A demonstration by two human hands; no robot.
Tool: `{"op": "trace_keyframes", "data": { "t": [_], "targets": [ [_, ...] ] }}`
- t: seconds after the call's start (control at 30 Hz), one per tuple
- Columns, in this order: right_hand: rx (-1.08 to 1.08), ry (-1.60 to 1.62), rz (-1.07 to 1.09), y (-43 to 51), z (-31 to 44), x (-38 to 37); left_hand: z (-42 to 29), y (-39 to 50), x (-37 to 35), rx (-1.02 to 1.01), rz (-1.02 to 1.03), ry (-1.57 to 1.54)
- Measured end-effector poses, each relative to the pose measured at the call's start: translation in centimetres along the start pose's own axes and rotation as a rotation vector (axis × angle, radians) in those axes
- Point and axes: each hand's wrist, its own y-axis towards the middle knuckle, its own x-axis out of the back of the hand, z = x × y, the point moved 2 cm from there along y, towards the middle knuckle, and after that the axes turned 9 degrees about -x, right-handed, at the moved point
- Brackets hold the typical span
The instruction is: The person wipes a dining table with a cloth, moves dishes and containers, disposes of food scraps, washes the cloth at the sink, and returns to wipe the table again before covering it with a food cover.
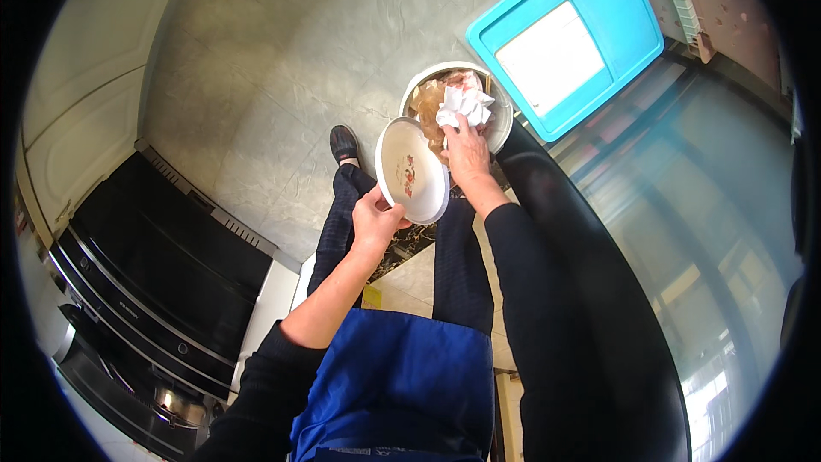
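My left hand (377, 218) grips the rim of a white bowl (401, 163), with the thumb inside and the fingers beneath. The bowl is tilted, and its inner face bears a red floral print and small writing. My right hand (468, 153) has its fingers on a wad of crumpled white paper (464, 106) over a round waste bin (440, 66). Inside the bin lie crumpled brown film or paper (428, 102) and pinkish scraps. The bowl overlaps the bin's near side and hides part of it.
A turquoise plastic lid or tray with a pale panel (619, 9) stands right of the bin. Along the right runs a glossy glass surface with a black edge (564, 199). A black stove (173, 231) and a metal pot (179, 404) are at left. Grey tiles (269, 58) cover the floor.
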Motion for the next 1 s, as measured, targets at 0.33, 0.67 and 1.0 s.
{"op": "trace_keyframes", "data": {
  "t": [0.33, 0.67, 1.0],
  "targets": [
    [0.022, 0.055, -0.096, 4.5, -1.4, -3.2, 3.3, -1.2, 5.3, 0.158, -0.034, -0.217],
    [-0.045, 0.025, 0.041, 6.1, -1.6, -4.3, 3.6, -0.9, 4.7, 0.121, 0.017, -0.245],
    [-0.072, 0.21, -0.077, -1.7, -1.4, 2.9, 1.0, -3.4, 3.2, 0.104, -0.02, -0.196]
  ]
}}
